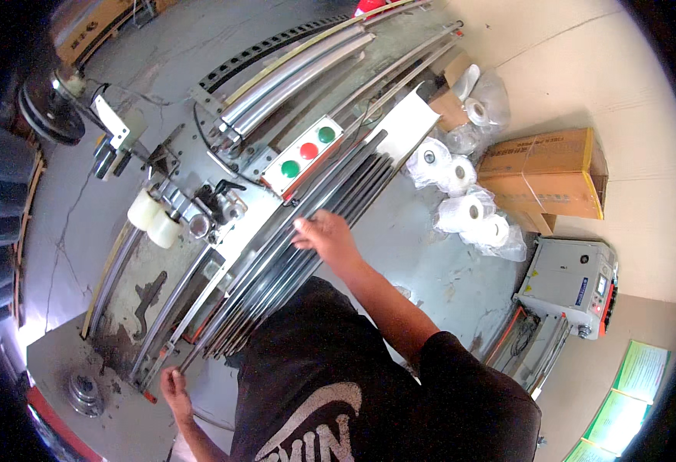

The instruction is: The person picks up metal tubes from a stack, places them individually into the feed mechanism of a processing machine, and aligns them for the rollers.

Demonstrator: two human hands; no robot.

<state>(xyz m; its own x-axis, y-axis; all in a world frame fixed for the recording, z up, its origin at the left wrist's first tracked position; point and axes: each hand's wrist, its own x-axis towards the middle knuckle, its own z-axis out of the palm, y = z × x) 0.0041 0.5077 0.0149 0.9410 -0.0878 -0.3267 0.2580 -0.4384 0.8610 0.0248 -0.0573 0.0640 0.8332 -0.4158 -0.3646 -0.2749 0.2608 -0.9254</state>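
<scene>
A long bundle of thin dark metal rods [276, 269] lies slantwise in front of me, along the near side of a machine frame. My right hand [328, 237] is at the middle of the bundle, its fingers curled on a long metal rod [241, 299] on the far side of the bundle. Low on the left, my left hand [174, 386] pinches the near end of what looks like the same rod. Its fingertips are partly hidden. Just beyond the right hand, a white control box [305, 159] carries two green buttons and a red one.
Shiny rollers [291, 81] and white wheels [154, 219] sit on the machine. Plastic-wrapped rolls [461, 209] and a cardboard box [538, 173] stand by the right wall, near a grey machine cabinet [567, 277]. A round metal part [83, 394] lies at the lower left.
</scene>
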